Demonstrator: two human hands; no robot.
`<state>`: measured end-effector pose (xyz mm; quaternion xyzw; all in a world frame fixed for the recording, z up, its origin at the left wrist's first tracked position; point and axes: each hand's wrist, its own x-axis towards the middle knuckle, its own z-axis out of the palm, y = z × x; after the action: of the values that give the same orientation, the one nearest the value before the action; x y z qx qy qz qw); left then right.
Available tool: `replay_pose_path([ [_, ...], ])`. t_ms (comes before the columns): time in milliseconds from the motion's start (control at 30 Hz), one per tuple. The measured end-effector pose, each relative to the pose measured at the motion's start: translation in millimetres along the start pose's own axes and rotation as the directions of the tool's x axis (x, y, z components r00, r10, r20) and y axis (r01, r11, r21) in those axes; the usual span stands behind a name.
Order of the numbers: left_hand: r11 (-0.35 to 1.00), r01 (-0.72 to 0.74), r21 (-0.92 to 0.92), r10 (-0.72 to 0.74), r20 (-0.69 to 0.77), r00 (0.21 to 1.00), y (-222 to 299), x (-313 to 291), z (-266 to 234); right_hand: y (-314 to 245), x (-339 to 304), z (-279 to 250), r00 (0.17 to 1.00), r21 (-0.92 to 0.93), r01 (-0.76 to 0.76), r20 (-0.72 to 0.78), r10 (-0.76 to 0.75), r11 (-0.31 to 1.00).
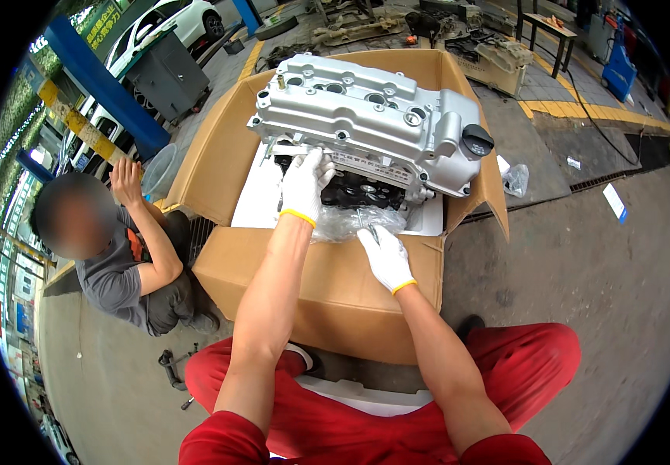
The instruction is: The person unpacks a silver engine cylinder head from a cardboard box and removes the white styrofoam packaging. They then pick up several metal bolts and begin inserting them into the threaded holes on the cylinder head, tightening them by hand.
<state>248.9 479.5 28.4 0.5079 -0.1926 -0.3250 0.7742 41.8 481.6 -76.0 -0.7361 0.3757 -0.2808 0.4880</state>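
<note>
Curls the left hand (304, 188) at the lower edge of the silver engine part (350, 116), set in the open box (312, 291), probably to steady it; cannot tell if pinching. Pinches a thin metal piece (360, 218) in the right hand (386, 257), beside plastic wrap (335, 225).

The engine (366, 124) is silvery grey, its cap (478, 141) black, and the box (327, 302) plain brown. The left glove (304, 186) and right glove (387, 257) are white with yellow cuffs (299, 218). The trousers (533, 364) are red, the co-worker's shirt (110, 277) grey, the post (104, 87) blue, the car (182, 25) white, and the pole (79, 125) banded yellow and white.
</note>
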Motion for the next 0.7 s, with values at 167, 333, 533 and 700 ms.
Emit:
replay_pose_path([
  [167,0.996,-0.062,-0.066,0.061,-0.012,0.998,-12.1,7.9,-3.8,0.3,-1.2,3.2,1.0,-0.018,0.012,-0.009,-0.012,1.0],
  [333,0.992,-0.111,-0.056,0.11,-0.01,0.994,-21.3,13.4,-9.2,-0.8,-1.1,1.6,1.0,-0.016,-0.003,-0.002,0.003,1.0],
  [533,0.991,-0.115,-0.069,0.115,0.003,0.993,-26.7,9.8,-12.7,1.7,-0.5,0.9,1.0,0.035,-0.024,0.015,0.024,0.999],
  [700,0.994,-0.102,-0.034,0.102,0.015,0.995,-26.0,13.5,-19.1,9.2,1.6,6.7,1.0,0.03,0.019,-0.007,-0.018,0.999],
])
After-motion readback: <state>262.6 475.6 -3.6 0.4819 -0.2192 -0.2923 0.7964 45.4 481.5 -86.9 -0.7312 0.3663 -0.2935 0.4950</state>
